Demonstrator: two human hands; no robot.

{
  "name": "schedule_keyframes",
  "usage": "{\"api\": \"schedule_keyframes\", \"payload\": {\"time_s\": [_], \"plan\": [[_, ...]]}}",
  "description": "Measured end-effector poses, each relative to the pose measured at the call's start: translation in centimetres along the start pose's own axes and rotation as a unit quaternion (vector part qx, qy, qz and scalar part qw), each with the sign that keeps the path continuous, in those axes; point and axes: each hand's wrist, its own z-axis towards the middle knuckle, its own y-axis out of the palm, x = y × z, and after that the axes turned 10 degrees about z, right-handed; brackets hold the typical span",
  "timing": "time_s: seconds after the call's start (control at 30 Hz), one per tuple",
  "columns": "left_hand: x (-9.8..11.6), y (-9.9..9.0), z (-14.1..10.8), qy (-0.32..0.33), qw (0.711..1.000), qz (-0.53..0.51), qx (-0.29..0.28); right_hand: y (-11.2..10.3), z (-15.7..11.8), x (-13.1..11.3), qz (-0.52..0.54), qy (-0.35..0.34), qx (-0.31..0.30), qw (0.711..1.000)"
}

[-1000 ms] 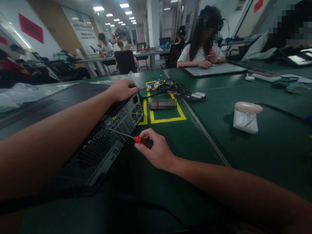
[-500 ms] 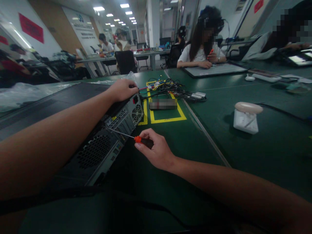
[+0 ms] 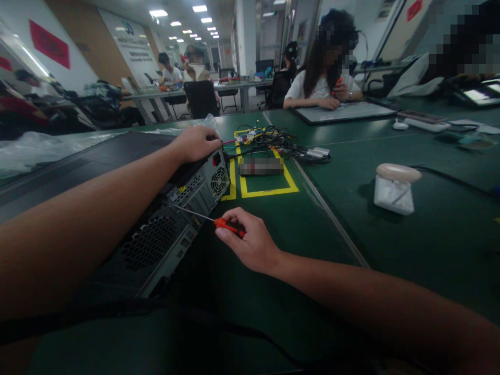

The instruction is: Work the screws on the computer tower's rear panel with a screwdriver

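A black desktop computer case (image 3: 97, 151) lies on its side on the green table, its rear panel facing right, with a fan grille and ports visible. My left hand (image 3: 197, 143) holds the case's top edge near the far rear corner, fingers bent, their tips partly hidden. In my right hand (image 3: 252, 239) is a screwdriver (image 3: 226, 225) with a red and black handle, gripped between thumb and fingers. Its thin shaft slants left to the rear panel, and the tip meets the panel beside the honeycomb vent. Whether a screw sits under the tip is too small to tell.
Beyond the case lie tangled cables (image 3: 273, 138) and a blurred-out box (image 3: 261, 166) within yellow tape. A white charger-like block (image 3: 394, 192) stands at right. Across the table a person (image 3: 328, 67) works over a flat panel (image 3: 347, 112). Plastic wrap (image 3: 31, 151) lies at left.
The screwdriver has turned about its shaft in my right hand, so more red shows on the handle. My left hand and the case look still.
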Motion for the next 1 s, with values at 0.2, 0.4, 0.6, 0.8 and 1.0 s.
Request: {"api": "schedule_keyframes", "payload": {"time_s": [0.2, 0.4, 0.6, 0.8, 1.0], "plan": [[0.15, -0.12, -0.02, 0.000, 1.000, 0.008, -0.006, -0.01, 0.06, -0.22, -0.002, -0.002, -0.008, 1.000], [0.25, -0.06, -0.05, -0.001, 1.000, 0.018, -0.006, 0.27, -0.02, 0.15, 0.012, -0.007, 0.003, 1.000], [0.19, -0.02, 0.02, -0.001, 1.000, 0.011, -0.002, 0.27, -0.03, 0.17, 0.018, -0.002, 0.003, 1.000], [-0.01, 0.14, 0.17, -0.001, 1.000, 0.003, 0.008, 0.11, -0.07, 0.08, 0.011, 0.004, 0.000, 1.000], [0.00, 0.15, 0.15, 0.002, 1.000, 0.014, 0.004, -0.01, -0.03, 0.13, 0.002, -0.003, 0.000, 1.000]]}}
